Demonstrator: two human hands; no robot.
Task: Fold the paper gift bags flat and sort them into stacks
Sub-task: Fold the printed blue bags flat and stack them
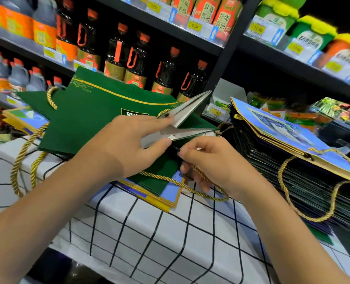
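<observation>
Far left of the left grip (129, 144): loose green bags (67, 111) fanned untidily over a blue one, gold cords trailing across the checked tabletop (149, 232); sorted by colour only roughly, squaring up left to do. Left grip pinching the open mouth of a green bag (182, 117), thumb under the lower flap, fingers above; white lining showing, so not yet flat. Just right of it, right grip (213, 165) curled, fingertips pinching near the cord hole, the gold cord (182, 184) running beneath the palm. Well right of that grip, a tall stack of blue bags (288, 158), flattened and mostly finished. Roughly midway, by judgement. Tabletop edge close below both grips; bare cloth there for pressing flat; shelves of bottles (129, 58) crowding behind.
</observation>
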